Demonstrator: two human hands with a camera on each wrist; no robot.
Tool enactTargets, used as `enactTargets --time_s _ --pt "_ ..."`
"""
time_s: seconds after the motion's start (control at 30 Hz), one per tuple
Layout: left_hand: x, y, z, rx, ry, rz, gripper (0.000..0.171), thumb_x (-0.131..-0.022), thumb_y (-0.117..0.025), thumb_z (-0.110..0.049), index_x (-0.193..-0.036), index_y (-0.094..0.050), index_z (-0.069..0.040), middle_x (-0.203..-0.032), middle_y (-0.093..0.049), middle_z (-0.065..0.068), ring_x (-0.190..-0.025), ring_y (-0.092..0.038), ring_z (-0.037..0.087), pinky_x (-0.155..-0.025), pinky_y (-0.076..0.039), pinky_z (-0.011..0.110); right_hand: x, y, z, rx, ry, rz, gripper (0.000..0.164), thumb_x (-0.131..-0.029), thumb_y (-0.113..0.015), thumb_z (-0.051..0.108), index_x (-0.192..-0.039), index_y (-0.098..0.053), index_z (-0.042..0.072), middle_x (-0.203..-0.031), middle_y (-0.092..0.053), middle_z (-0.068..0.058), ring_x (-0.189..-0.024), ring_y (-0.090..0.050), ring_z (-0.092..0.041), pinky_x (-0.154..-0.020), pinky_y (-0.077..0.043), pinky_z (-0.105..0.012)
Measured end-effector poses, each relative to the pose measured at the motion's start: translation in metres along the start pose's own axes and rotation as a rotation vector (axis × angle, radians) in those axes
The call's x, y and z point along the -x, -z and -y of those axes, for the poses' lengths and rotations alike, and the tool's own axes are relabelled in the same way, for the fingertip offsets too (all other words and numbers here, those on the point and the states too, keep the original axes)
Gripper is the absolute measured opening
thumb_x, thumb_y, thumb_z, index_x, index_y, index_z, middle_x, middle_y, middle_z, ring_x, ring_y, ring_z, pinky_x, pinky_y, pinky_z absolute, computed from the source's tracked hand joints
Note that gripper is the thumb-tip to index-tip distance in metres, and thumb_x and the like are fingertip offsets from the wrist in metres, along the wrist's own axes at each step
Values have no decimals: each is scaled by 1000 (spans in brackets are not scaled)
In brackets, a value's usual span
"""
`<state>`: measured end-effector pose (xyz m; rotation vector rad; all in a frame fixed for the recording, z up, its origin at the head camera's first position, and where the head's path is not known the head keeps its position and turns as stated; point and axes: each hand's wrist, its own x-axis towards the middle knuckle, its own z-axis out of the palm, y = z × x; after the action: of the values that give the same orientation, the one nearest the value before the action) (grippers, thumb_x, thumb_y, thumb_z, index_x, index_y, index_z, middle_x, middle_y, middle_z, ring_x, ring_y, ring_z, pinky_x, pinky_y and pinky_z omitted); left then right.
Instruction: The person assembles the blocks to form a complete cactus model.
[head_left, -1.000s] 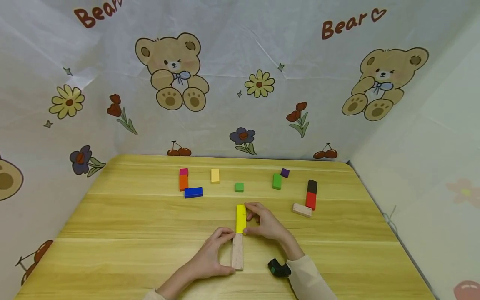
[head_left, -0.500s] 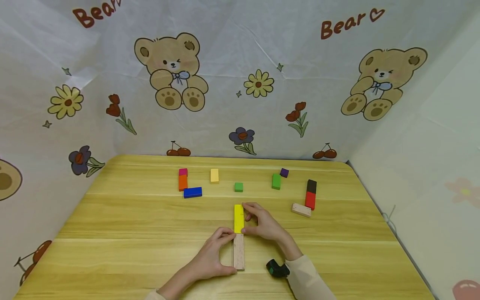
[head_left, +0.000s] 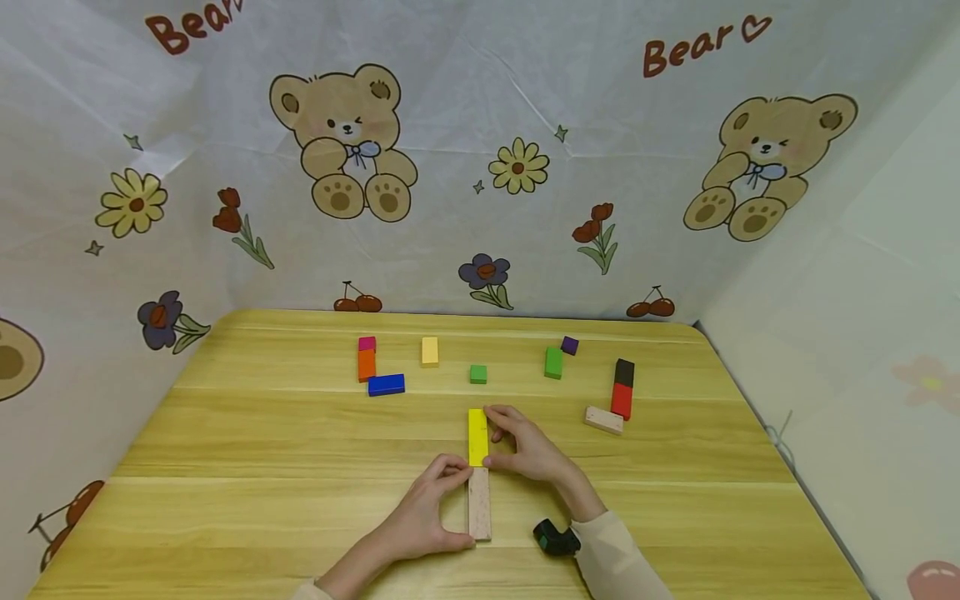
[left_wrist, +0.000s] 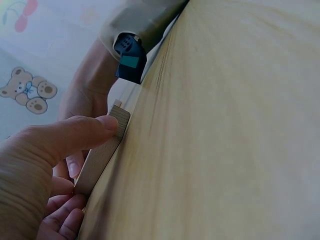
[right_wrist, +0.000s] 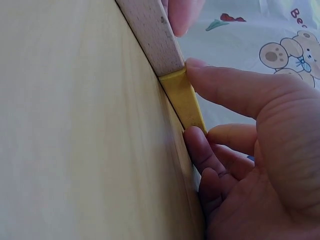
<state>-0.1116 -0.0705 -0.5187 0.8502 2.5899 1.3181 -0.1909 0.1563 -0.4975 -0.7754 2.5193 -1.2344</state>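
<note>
A plain wooden block [head_left: 480,504] lies lengthwise on the table, its far end against a yellow block [head_left: 477,437]. The two form one line. My left hand [head_left: 420,517] holds the plain block from the left, thumb at its near end and fingertips near the joint. From the right, my right hand [head_left: 532,446] holds the yellow block, with the thumb near the joint and a fingertip at the far end. In the right wrist view the plain block [right_wrist: 150,35] meets the yellow block [right_wrist: 182,97] end to end.
Behind are a blue block [head_left: 386,385], an orange block [head_left: 366,365], a pale yellow block [head_left: 430,352], a small green cube [head_left: 478,375] and a green block [head_left: 553,363]. At right stand a red block [head_left: 622,401], a black block [head_left: 625,372] and another plain block [head_left: 603,420].
The yellow block and my right hand have shifted slightly left, and the plain block slightly right. The two blocks now line up more closely. Both hands keep their hold.
</note>
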Motion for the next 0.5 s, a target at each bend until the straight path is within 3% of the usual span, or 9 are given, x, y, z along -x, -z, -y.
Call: enactTargets --time_s 0.5 --pt "1 1 -2 -4 -4 9 90 -70 -87 -37 -141 -49 2 -140 -43 3 -128 -45 17 -107 -44 41 0 -1 0 -6 -20 -15 75 -85 -77 18 -148 -40 1 -142 -48 -8 -99 -51 -17 -80 -40 -22"
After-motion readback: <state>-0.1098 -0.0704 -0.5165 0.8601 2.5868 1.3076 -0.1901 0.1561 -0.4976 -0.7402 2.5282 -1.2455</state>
